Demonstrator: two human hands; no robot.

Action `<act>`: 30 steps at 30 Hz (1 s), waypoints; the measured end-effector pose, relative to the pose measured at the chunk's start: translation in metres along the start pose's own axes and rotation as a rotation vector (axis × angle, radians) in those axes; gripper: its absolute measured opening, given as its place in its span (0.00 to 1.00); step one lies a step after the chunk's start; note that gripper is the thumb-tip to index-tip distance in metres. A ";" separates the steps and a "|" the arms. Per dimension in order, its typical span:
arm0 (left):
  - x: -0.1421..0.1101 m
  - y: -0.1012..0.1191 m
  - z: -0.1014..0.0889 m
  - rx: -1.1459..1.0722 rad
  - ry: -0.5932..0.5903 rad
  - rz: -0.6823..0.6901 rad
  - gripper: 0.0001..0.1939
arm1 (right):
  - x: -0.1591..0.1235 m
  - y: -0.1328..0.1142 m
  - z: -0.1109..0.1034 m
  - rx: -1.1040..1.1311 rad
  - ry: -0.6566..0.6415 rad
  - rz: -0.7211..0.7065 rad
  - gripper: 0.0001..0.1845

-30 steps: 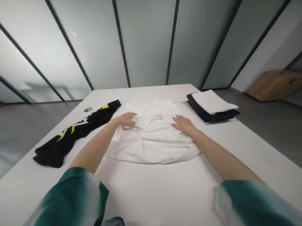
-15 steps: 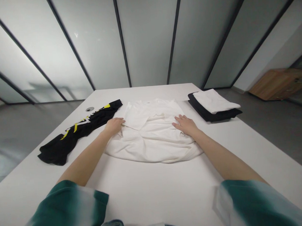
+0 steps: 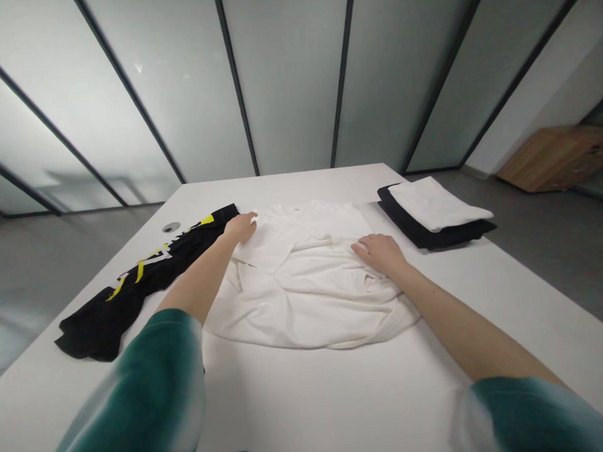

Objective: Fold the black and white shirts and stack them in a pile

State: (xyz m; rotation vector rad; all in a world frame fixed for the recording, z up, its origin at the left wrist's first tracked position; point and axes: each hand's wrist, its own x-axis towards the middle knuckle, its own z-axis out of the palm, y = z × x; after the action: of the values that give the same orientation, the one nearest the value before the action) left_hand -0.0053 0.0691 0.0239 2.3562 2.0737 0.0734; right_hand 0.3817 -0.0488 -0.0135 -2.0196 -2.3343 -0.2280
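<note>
White cotton T-shirt [image 3: 305,299] lies spread in the middle of a white table [image 3: 299,406], with its collar toward the far edge, its lower body rumpled and one side folded inward across the chest. The left hand [image 3: 241,227] is placed at the shirt's upper left edge, with its fingers held together and resting on the cloth, not clamped. The right hand [image 3: 377,254] is laid on the shirt's right side with its fingers together and slightly curled; whether any cloth is pinched beneath them cannot be told. Just left of the shirt, a black garment with yellow print [image 3: 134,286] is stretched out beside the left forearm. Beyond the right hand, a folded white cloth [image 3: 433,203] is stacked on a folded black garment [image 3: 406,225]. Teal-and-white sleeves [image 3: 139,393] are seen at the bottom of the view.
</note>
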 end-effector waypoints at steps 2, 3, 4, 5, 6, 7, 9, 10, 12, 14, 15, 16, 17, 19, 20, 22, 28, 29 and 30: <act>0.024 0.009 0.006 0.018 -0.055 -0.005 0.28 | -0.002 0.002 0.005 0.013 0.010 -0.010 0.26; 0.034 0.012 0.009 0.027 -0.085 -0.009 0.29 | -0.003 0.003 0.006 0.021 0.010 -0.010 0.25; 0.043 0.014 0.011 0.037 -0.114 -0.011 0.29 | -0.003 0.003 0.007 0.030 0.008 -0.008 0.25; 0.051 0.015 0.013 0.046 -0.138 -0.013 0.28 | -0.004 0.004 0.007 0.037 0.008 -0.006 0.24; 0.058 0.014 0.014 0.050 -0.157 -0.017 0.28 | -0.004 0.004 0.007 0.043 0.008 -0.004 0.24; 0.064 0.013 0.015 0.049 -0.172 -0.025 0.27 | -0.003 0.003 0.007 0.049 0.010 -0.003 0.23; 0.075 0.010 0.015 0.032 -0.196 -0.043 0.25 | -0.003 0.003 0.007 0.056 0.016 -0.003 0.22; 0.080 0.007 0.014 0.021 -0.210 -0.047 0.24 | -0.003 0.003 0.007 0.058 0.019 -0.002 0.22; 0.090 0.001 0.013 0.012 -0.234 -0.039 0.21 | -0.003 0.003 0.008 0.066 0.024 0.000 0.21; 0.099 -0.007 0.010 0.019 -0.223 -0.038 0.20 | -0.003 0.003 0.010 0.083 0.026 -0.004 0.21; 0.103 -0.011 0.009 0.024 -0.206 -0.046 0.20 | -0.003 0.004 0.011 0.094 0.028 -0.010 0.21; 0.105 -0.015 0.007 0.029 -0.186 -0.057 0.21 | -0.003 0.005 0.012 0.105 0.030 -0.018 0.21; 0.107 -0.019 0.005 0.032 -0.166 -0.069 0.21 | -0.003 0.006 0.014 0.114 0.032 -0.025 0.21; 0.109 -0.026 0.001 0.037 -0.134 -0.103 0.23 | -0.003 0.008 0.017 0.123 0.040 -0.031 0.22; 0.109 -0.028 0.000 0.037 -0.118 -0.128 0.24 | -0.003 0.008 0.019 0.126 0.045 -0.033 0.22; 0.107 -0.030 -0.002 0.025 -0.081 -0.189 0.24 | -0.003 0.010 0.022 0.132 0.053 -0.036 0.22; 0.096 -0.026 0.008 -0.092 0.008 -0.254 0.23 | -0.003 0.012 0.027 0.153 0.072 -0.049 0.22; 0.093 -0.024 0.011 -0.110 0.029 -0.264 0.24 | -0.004 0.012 0.027 0.154 0.076 -0.046 0.22; 0.089 -0.022 0.014 -0.128 0.048 -0.279 0.25 | -0.004 0.011 0.027 0.156 0.081 -0.042 0.22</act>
State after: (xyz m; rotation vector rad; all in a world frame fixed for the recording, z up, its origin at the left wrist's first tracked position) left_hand -0.0155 0.1609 0.0124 1.9927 2.3199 0.2543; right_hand 0.3951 -0.0471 -0.0396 -1.8567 -2.2706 -0.1228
